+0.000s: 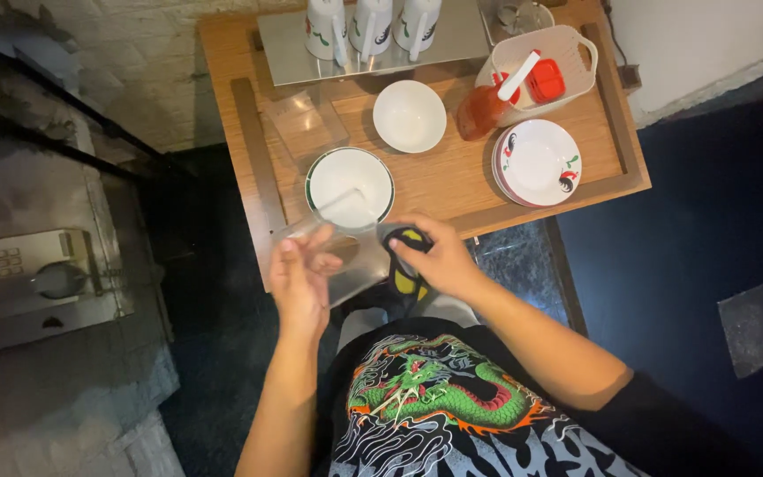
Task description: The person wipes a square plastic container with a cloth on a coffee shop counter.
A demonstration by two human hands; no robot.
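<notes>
My left hand [299,281] grips the left end of a clear rectangular container [357,261], held just in front of the wooden table [452,181]. My right hand [441,258] is closed on a black and yellow pad [406,240] pressed against the container's right end. Just beyond the container, a white bowl with a green rim [351,181] sits on the table. Whether the yellow patch under my right hand belongs to the pad is unclear.
A plain white bowl [409,115], a stack of patterned plates [537,162], a second clear container [306,124], a white basket [555,55] with red items, an orange bottle [481,109], and three mugs [371,25] on a metal tray [452,42] share the table. A grey keypad box [19,274] sits left.
</notes>
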